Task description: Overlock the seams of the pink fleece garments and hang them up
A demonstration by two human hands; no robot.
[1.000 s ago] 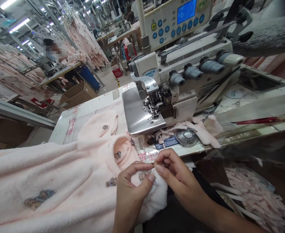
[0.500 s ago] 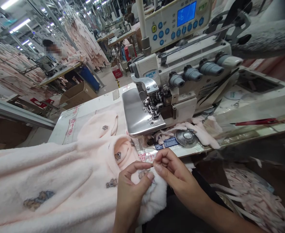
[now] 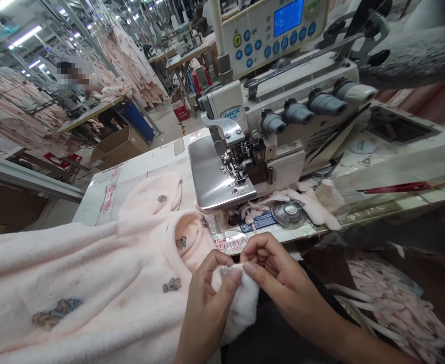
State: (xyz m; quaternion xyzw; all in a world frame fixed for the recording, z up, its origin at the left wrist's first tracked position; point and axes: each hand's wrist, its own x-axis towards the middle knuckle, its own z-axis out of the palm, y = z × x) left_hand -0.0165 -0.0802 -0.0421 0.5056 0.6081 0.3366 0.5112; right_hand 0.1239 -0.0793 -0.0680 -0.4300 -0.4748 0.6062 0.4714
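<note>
Pale pink plush fabric (image 3: 244,298) with a small printed figure is gathered between my two hands, just in front of the table edge. My left hand (image 3: 211,303) pinches its upper edge between thumb and fingers. My right hand (image 3: 279,270) is closed on the same edge, close beside the left fingertips. Whether a thread or other small thing is between the fingertips cannot be made out. To the left, a larger pink plush garment (image 3: 104,273) with printed bears spreads over the table, its round opening facing the machine. A smaller pink piece (image 3: 146,194) lies behind it.
An overlock sewing machine (image 3: 283,131) stands ahead, with a shiny metal plate (image 3: 214,177). Fabric scraps (image 3: 316,202) and a round metal dish (image 3: 290,213) sit at its front. Red tweezers (image 3: 396,187) lie to the right. Cut scraps (image 3: 392,298) fill the space below. Another person sits far left.
My left fingers have curled in and drawn the fabric edge up into a tighter bunch near the right fingertips. The view has shifted slightly.
</note>
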